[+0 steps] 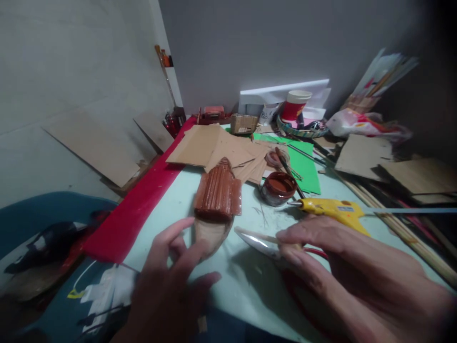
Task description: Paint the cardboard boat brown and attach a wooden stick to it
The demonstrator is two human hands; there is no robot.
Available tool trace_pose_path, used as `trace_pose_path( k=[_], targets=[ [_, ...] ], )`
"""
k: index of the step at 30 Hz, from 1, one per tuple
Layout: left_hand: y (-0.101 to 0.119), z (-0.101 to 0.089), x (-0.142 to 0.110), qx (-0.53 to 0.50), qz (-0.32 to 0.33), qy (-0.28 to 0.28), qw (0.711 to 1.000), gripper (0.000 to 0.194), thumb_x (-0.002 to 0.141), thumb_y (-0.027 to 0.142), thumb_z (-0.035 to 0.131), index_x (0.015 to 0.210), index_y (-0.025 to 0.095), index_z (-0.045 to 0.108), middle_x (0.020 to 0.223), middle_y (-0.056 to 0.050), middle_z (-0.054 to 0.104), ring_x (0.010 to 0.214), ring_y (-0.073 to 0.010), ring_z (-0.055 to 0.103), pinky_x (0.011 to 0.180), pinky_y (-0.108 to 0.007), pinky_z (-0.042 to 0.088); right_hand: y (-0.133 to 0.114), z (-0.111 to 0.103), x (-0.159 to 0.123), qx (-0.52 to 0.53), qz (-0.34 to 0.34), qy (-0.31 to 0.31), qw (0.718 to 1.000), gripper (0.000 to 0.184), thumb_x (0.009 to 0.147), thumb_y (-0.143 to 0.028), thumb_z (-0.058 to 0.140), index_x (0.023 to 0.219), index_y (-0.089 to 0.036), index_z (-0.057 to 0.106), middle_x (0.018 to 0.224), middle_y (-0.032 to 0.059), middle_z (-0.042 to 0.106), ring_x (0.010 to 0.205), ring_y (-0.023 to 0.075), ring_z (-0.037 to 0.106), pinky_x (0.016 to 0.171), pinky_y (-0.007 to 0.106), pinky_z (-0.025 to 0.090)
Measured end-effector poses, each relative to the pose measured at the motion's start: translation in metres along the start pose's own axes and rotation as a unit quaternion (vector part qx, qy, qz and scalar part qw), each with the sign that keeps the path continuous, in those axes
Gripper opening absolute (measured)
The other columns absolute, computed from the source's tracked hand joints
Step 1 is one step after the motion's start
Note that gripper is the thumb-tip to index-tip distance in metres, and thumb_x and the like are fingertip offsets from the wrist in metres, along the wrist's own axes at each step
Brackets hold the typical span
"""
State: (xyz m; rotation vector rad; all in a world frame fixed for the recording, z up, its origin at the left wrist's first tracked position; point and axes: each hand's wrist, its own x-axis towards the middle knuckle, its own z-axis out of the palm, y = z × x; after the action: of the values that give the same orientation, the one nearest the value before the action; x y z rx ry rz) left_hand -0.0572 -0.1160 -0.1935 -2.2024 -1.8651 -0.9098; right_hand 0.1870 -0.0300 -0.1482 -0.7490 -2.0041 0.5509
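A brown-painted cardboard boat model (217, 200) with a ribbed roof lies on the pale table (250, 286) in front of me. My left hand (171, 281) rests at its near end, fingers spread and touching the bare cardboard bow. My right hand (342, 267) is closed on a pair of scissors (264, 244) with red handles, together with a thin wooden stick, the blades pointing left toward the boat. A yellow glue gun (335, 210) lies just behind my right hand.
A small bowl of brown paint (279, 187) with a brush stands behind the boat. Cardboard sheets (221, 147), green paper (305, 166), a red strip (143, 205), a red cup (295, 105) and bamboo sticks (400, 228) crowd the table. More cardboard leans at the left wall.
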Motion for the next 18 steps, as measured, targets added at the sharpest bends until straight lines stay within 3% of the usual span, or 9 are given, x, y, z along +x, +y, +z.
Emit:
trace_pose_path(
  k=[4,7,10,14,18],
  targets=[
    [0.008,-0.005,0.008,-0.031,0.026,-0.031,0.999,0.038,0.086,0.023,0.067,0.123,0.028,0.059,0.125,-0.008,0.058,0.102,-0.0223,0.06,0.087,-0.032,0.052,-0.006,-0.001,-0.002,-0.033,0.006,-0.033,0.999,0.015,0.105,-0.027,0.056,0.098,-0.022,0.067,0.086,0.002,0.065,0.076,0.0133,0.063,0.059,0.02,0.053],
    [0.011,-0.01,0.02,-0.088,0.028,-0.05,0.994,0.031,0.092,0.018,0.057,0.121,0.028,0.059,0.115,-0.004,0.066,0.1,-0.0209,0.056,0.088,-0.031,0.047,-0.005,0.0,-0.007,-0.097,0.054,-0.017,0.994,0.018,0.105,-0.041,0.056,0.093,-0.033,0.068,0.086,-0.0011,0.065,0.08,0.0157,0.063,0.06,0.024,0.052],
    [0.009,-0.011,0.028,-0.092,0.034,-0.058,0.993,0.029,0.093,0.021,0.056,0.121,0.028,0.06,0.118,-0.005,0.066,0.102,-0.0237,0.055,0.089,-0.037,0.044,0.0,0.002,-0.012,-0.149,0.079,0.012,0.986,0.023,0.102,-0.054,0.057,0.087,-0.039,0.067,0.08,-0.0053,0.066,0.078,0.0163,0.064,0.065,0.028,0.051],
    [0.002,-0.005,0.027,-0.086,0.054,-0.102,0.99,0.032,0.093,0.027,0.059,0.124,0.025,0.056,0.118,-0.008,0.065,0.1,-0.0258,0.054,0.091,-0.04,0.044,0.002,0.005,-0.01,-0.147,0.05,0.008,0.988,0.017,0.103,-0.048,0.057,0.093,-0.039,0.068,0.08,-0.0061,0.067,0.074,0.0156,0.064,0.071,0.028,0.051],
    [-0.003,-0.001,0.023,-0.062,0.096,-0.129,0.985,0.034,0.092,0.018,0.06,0.125,0.021,0.055,0.115,-0.007,0.063,0.102,-0.023,0.054,0.096,-0.036,0.045,0.007,0.005,-0.011,-0.137,-0.008,0.013,0.99,0.013,0.103,-0.042,0.059,0.097,-0.04,0.071,0.082,-0.0061,0.068,0.074,0.0154,0.065,0.07,0.028,0.052]
  ],
)
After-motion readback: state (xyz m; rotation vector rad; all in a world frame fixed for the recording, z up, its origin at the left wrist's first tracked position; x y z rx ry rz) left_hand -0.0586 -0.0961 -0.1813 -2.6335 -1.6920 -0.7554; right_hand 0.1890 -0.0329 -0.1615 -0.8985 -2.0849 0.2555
